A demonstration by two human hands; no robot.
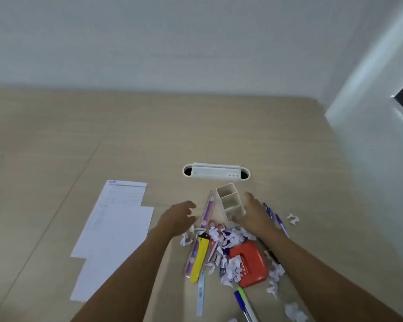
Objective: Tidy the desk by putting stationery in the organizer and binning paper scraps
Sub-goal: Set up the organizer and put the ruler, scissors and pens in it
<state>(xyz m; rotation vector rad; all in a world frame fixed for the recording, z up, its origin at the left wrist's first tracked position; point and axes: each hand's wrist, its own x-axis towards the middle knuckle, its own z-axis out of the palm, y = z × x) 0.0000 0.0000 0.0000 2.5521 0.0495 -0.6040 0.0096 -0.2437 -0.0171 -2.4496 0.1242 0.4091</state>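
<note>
1. Your left hand (180, 217) is stretched out over the desk (130, 140) with the fingers loosely curled and partly spread; it grips nothing. Its fingertips lie just beside the long ruler (207, 211) and the nearest paper scraps (228, 238), but whether they touch is not clear.
2. Your right hand (254, 212) is opened out, thumb apart from the fingers, and sits against the right side of the white organizer (230, 199). The thumb appears to meet the organizer's wall near its base; a firm grip cannot be confirmed.
3. The organizer lies tilted between your two hands, its divided compartments facing the camera. What they contain cannot be made out.
4. The paper scraps are heaped on the desk just in front of the organizer, between your forearms. One stray scrap (293, 219) lies to the right, apart from the heap.
5. A yellow utility knife (200, 260) lies at the heap's left edge, and an orange stapler (250, 263) sits on its right part.
6. Blue pens (276, 218) lie on the desk just beyond your right hand. Another blue pen (242, 305) and a green pen (247, 300) lie together near the bottom edge.
7. White paper sheets (116, 231) lie flat on the desk to the left of your left forearm.
8. A white cable port (215, 170) is set into the desk beyond the organizer.
</note>
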